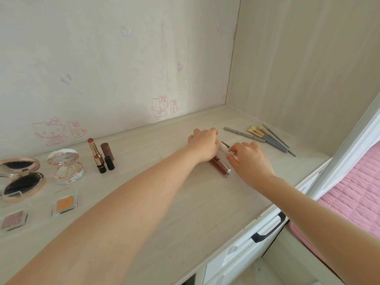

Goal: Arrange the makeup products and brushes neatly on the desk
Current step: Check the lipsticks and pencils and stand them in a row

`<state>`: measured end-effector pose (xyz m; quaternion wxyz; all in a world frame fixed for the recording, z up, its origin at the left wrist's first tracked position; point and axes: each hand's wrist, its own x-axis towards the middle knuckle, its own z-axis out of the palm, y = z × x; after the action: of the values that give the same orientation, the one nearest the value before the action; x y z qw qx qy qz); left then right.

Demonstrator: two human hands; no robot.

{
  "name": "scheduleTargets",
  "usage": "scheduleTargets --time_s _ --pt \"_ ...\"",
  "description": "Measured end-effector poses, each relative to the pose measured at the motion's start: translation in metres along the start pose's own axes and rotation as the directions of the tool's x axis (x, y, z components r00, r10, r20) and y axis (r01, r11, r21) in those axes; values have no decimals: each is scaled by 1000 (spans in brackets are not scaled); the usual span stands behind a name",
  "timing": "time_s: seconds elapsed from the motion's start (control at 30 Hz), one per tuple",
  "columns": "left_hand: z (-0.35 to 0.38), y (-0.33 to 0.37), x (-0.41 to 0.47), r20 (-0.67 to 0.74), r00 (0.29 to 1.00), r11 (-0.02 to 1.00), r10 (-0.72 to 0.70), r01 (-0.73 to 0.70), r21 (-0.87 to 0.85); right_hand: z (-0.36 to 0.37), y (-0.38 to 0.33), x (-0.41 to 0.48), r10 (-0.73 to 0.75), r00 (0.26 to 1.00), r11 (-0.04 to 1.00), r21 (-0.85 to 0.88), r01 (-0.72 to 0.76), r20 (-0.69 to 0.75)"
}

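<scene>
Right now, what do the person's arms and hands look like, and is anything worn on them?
Both arms are bare: the left forearm and the right forearm show no sleeve up to the frame's edge. The left hand and the right hand wear no gloves, and no ring, bracelet or watch shows on the sides in view.

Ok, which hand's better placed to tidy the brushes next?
Right. The right hand is next to the brushes; the left hand is farther off, beyond the right hand. Both hands hold a gloss tube now, so that likely needs releasing first.
</scene>
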<state>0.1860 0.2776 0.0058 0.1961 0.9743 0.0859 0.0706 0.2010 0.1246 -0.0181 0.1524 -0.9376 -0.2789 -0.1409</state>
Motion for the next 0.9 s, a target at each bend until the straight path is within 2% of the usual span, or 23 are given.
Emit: scheduleTargets --time_s 0.33,0.5,0.63,0.9 --pt "-46 -14 -42 -142 987 991 78 -93 -97 -25 -34 -9 57 993 939 342 -20 -99" --pt "-71 -34 -76 -239 967 969 86 -137 -205 -35 -63 -22 21 993 913 408 29 -118" --pt "-86 -56 -106 -240 966 951 97 -161 -265 -43 -88 -35 3 994 865 498 52 -109" --pt "-104 -104 -169 -280 956 950 85 -162 -267 -46 -138 -57 -129 988 820 552 152 -81"
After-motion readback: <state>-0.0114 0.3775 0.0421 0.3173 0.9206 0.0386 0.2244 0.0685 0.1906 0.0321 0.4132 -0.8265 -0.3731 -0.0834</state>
